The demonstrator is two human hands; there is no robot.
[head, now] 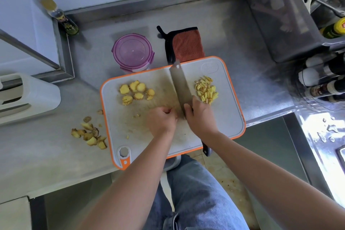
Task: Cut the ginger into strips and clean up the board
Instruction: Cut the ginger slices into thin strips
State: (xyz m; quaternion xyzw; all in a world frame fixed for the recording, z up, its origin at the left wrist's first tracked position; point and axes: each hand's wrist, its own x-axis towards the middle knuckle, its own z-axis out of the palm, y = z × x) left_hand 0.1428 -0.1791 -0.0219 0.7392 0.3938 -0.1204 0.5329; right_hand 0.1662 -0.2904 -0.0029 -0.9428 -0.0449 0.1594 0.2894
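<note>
While gripping the cleaver (180, 86) by its handle with the right hand (200, 115), rests the blade on the orange-rimmed cutting board (224, 117) just beside the left hand (162, 119), with fingers curled down at the blade's side; cannot tell whether ginger sits under them. Has ginger strips (206, 89) piled just beyond the right hand, ginger slices (137, 90) beyond the left hand, and peel scraps (89, 133) on the counter (46, 155) well left of it.

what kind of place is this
Most likely a home kitchen: a steel counter holds a cutting board with sliced ginger, a knife is at work on it, and sauce bottles stand at the right.
</note>
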